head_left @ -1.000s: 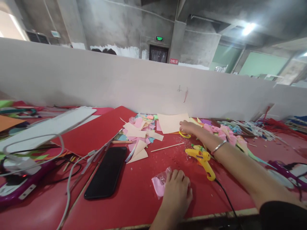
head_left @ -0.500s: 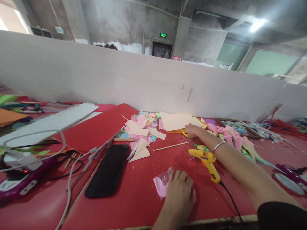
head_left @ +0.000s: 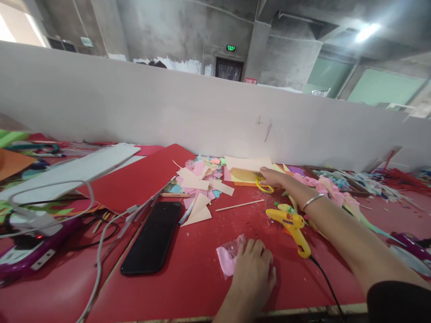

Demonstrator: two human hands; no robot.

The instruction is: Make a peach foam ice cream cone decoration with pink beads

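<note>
My left hand (head_left: 254, 269) rests on the red table with its fingers curled at the edge of a small clear plastic bag (head_left: 227, 260) that has soft pink material in it. My right hand (head_left: 272, 176) reaches to the back of the table. Its fingertips pinch the front edge of a cream paper sheet (head_left: 247, 162), which is raised and shades the yellow paper below. Just under those fingers lies a yellow ring-shaped handle (head_left: 266, 187); the rest of it is hidden. A yellow glue gun (head_left: 291, 224) lies below my right forearm.
A black phone (head_left: 151, 237) and paper scraps (head_left: 198, 181) lie left of my hands, near a thin wooden stick (head_left: 239, 205). Pink paper flowers (head_left: 328, 186) are at the right. A purple power strip (head_left: 40, 255) with cables sits far left. A white partition (head_left: 188, 112) stands behind.
My right hand has shifted slightly up and left, raising the front edge of the cream sheet. More of the yellow ring handle shows. My left hand stays on the bag.
</note>
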